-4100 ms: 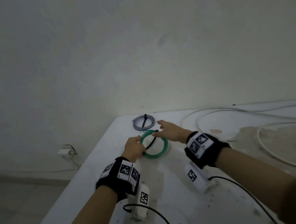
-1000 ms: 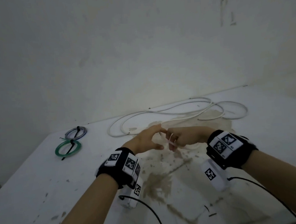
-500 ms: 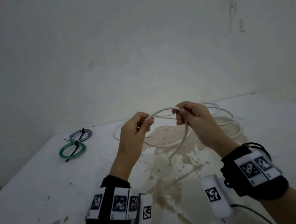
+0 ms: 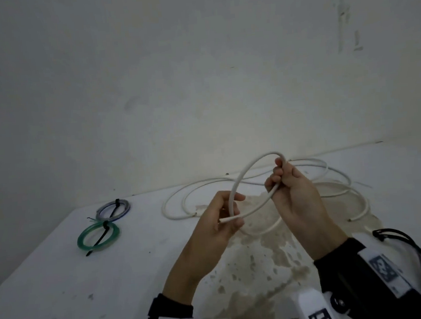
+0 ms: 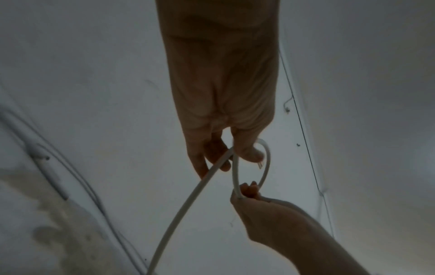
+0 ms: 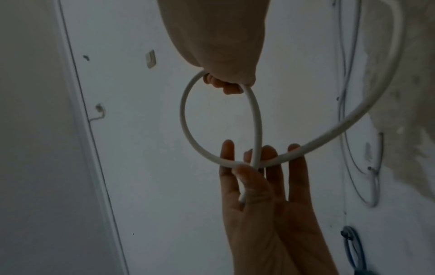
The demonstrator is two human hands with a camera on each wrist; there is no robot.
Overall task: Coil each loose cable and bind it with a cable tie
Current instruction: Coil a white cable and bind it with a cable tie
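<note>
White table [image 4: 64, 294], scuffed, with a big brownish stain in the middle, pushed into a corner of bare off-white walls; dim light. Count: two coils already bound, each with a black tie, green coil [image 4: 98, 235] and grey-blue coil [image 4: 113, 209] touching at the far left; at least one loose white cable [image 4: 252, 166], exact count unclear since the strands overlap. One loop of it is lifted above the stain, the rest sprawls along the far edge behind the hands. Left hand [image 4: 221, 218] pinches the loop's crossing with the cut end between thumb and fingers. Right hand [image 4: 291, 191] is curled around the opposite side of the loop. Black cord [image 4: 396, 236] lies at the right by the wrist strap.
</note>
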